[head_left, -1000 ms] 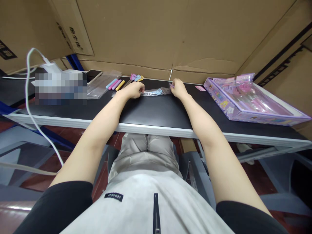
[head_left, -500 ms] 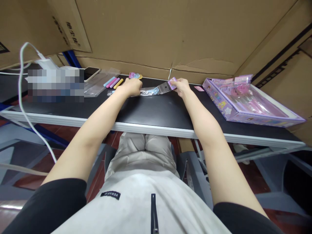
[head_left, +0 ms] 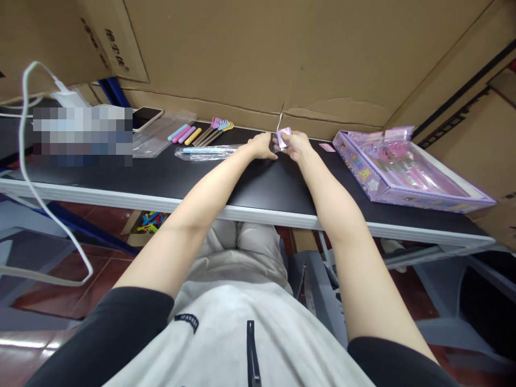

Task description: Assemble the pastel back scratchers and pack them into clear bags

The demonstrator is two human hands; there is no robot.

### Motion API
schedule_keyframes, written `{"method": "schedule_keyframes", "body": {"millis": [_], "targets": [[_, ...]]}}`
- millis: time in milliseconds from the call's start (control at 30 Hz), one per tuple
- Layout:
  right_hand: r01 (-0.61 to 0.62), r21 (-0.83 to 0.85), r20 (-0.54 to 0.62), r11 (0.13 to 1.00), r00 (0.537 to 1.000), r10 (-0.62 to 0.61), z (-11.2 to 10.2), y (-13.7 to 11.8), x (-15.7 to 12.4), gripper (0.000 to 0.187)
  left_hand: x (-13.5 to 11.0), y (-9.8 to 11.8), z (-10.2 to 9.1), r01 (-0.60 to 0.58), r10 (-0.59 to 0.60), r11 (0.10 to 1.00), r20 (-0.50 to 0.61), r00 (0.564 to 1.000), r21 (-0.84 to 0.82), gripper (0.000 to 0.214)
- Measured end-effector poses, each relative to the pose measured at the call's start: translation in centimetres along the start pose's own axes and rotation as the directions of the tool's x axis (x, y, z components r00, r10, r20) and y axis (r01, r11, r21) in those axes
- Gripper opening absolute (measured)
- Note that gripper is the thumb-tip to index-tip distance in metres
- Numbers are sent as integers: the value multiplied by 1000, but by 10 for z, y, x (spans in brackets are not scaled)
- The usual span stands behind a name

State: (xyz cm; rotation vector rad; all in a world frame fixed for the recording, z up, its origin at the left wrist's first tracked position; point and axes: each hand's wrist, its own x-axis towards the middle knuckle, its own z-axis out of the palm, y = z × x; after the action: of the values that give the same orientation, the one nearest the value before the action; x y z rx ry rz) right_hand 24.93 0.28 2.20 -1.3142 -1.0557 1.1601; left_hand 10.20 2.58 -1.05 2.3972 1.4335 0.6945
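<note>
A clear plastic bag (head_left: 223, 152) lies flat on the black table, with a light-blue-handled back scratcher (head_left: 197, 151) inside. My left hand (head_left: 262, 146) is closed over the bag's right end and hides the scratcher's claw head. Close beside it, my right hand (head_left: 297, 144) pinches a small purple-and-white card (head_left: 284, 138) at the mouth of the bag. Whether the card is inside the bag or against it, I cannot tell. Behind the bag lie several claw-headed sticks (head_left: 213, 131) in pink, blue and yellow, beside coloured handle tubes (head_left: 184, 134).
At the right stands a purple display box (head_left: 427, 202) holding packed pink scratchers. A pink card (head_left: 327, 147) lies left of it. Empty plastic bags (head_left: 151, 141), a phone (head_left: 147, 118) and a white cable (head_left: 24, 134) are at the left. Cardboard (head_left: 242, 59) walls the back edge.
My left hand has slid right along the bag, from the handle to the head end near the card. The claw-headed sticks are uncovered now. My right hand keeps the card in about the same place.
</note>
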Motion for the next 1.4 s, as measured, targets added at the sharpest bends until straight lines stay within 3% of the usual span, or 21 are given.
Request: {"method": "schedule_keyframes", "body": {"millis": [100,300,767,1400], "targets": [[42,-16,18,999,999,-42,3,1,0,19,-9,8,4,74,-74,997,13,997,5,73],[106,-89,74,990,992,-100,5,5,2,22,-20,3,4,-10,10,1000,-10,1000,-19,64],[35,-164,174,986,985,-6,3,7,-8,21,-19,-13,4,-39,39,999,-48,998,3,66],[7,-106,107,994,994,5,5,2,-14,27,-14,-21,9,-24,23,1000,-56,998,-16,66]]}}
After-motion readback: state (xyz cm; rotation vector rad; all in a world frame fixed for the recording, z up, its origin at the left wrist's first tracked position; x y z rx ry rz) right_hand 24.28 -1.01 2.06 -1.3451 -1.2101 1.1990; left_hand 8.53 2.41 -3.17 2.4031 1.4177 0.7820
